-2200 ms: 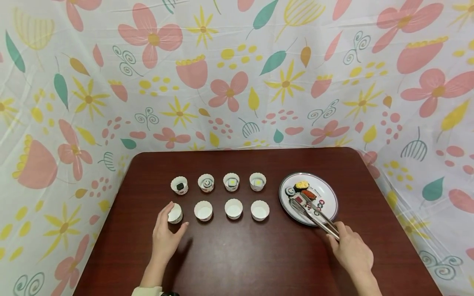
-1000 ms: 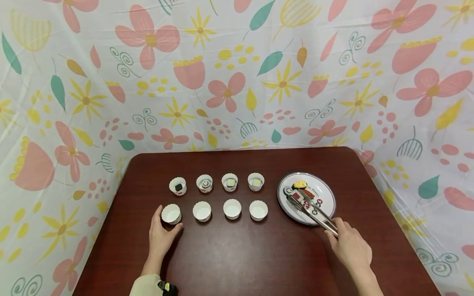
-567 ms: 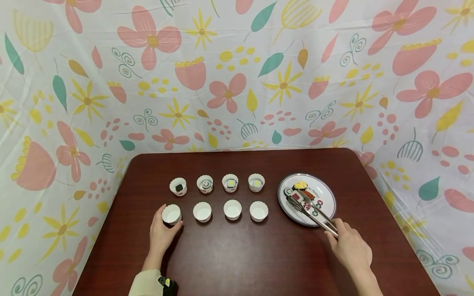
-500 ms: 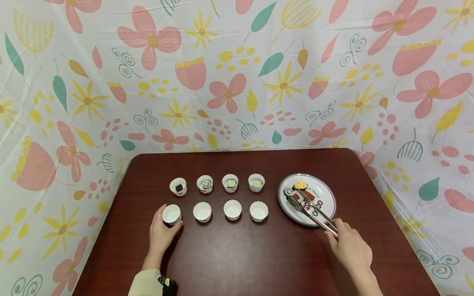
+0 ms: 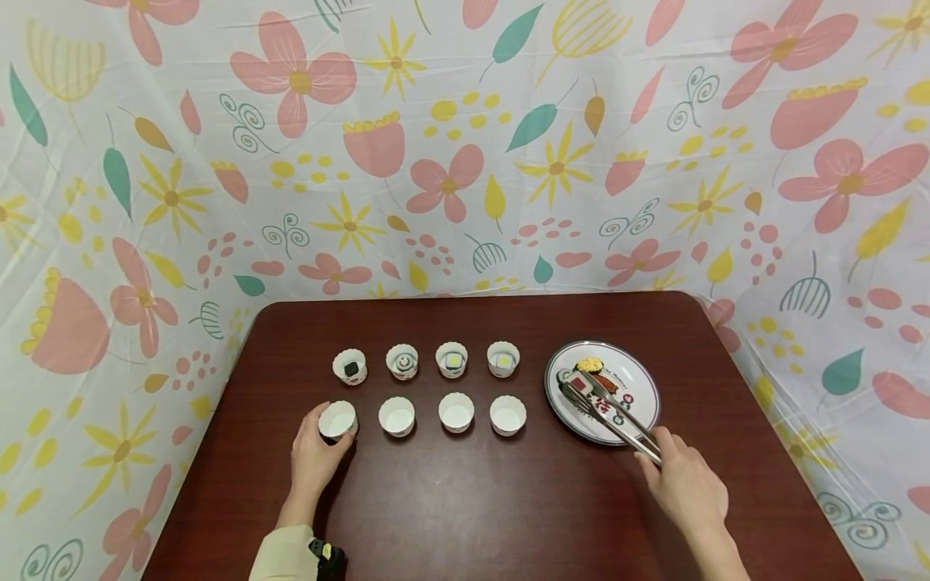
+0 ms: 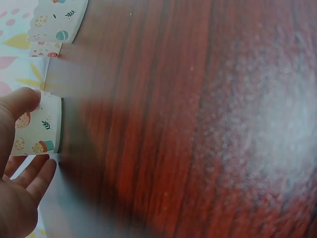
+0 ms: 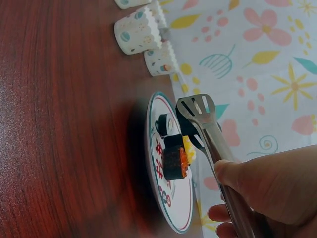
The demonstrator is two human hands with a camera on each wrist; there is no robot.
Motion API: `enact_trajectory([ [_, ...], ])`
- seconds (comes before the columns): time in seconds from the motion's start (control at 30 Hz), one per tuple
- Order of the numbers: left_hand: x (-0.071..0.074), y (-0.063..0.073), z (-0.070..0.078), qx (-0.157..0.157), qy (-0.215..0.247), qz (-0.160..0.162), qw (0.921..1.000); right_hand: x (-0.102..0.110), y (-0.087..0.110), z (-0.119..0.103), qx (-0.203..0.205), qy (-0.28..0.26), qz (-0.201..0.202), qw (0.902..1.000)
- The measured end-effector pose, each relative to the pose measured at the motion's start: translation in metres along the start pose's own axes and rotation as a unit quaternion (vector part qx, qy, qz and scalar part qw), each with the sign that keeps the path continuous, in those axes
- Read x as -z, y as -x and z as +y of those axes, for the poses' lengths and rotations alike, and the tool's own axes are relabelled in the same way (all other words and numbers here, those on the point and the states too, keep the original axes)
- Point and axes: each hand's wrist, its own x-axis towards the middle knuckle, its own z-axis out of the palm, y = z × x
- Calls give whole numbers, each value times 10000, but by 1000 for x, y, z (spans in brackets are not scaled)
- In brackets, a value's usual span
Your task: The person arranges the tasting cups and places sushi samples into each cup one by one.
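My left hand (image 5: 312, 458) grips a white, scalloped paper baking cup (image 5: 338, 420) at the left end of the front row. In the left wrist view the thumb lies on one side of the printed cup (image 6: 37, 131), the fingers on the other. Metal tongs (image 7: 215, 144) are in my right hand (image 5: 689, 486), their tips over the plate (image 5: 641, 383). The tips flank a dark-wrapped sushi piece with a reddish centre (image 5: 580, 386); whether they touch it I cannot tell. On the plate are an orange-topped sushi (image 7: 174, 161), a yellow-topped one (image 5: 590, 365) and a small roll (image 7: 167, 124).
Three more paper cups (image 5: 396, 416) continue the front row. The back row's cups hold small sushi pieces, one black (image 5: 352, 369), one round with a swirl (image 5: 404, 363), two with yellow centres (image 5: 454, 360). Flower-printed cloth (image 5: 450, 161) hangs behind the dark wooden table (image 5: 450, 516).
My left hand has come around the near-left cup, and thumb and fingers have closed on it. The tongs' tips have shifted slightly left over the plate and moved nearer each other.
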Motion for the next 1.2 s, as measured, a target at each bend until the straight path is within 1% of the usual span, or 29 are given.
enact_trajectory([
  [0.17,1,0,0,-42,7,-44,10000,1,-2,-2,-180,57,-316,9993],
  [0.27,2,0,0,-84,21,-52,9999,2,-3,-4,-200,75,-370,9991],
  [0.37,3,1,0,-130,38,-40,9999,2,-4,-7,-156,79,-335,9993],
  [0.53,3,1,-1,-123,22,-43,9999,2,-8,-14,-44,61,-248,9997],
  [0.77,3,0,-1,-189,-22,-65,9998,2,-15,-23,77,43,-242,9997],
  [1.0,3,0,0,-86,-28,-149,9998,2,-21,-34,133,8,-353,9993],
  [1.2,3,-1,-1,-61,-32,-151,9999,0,-28,-47,379,11,-110,9992],
])
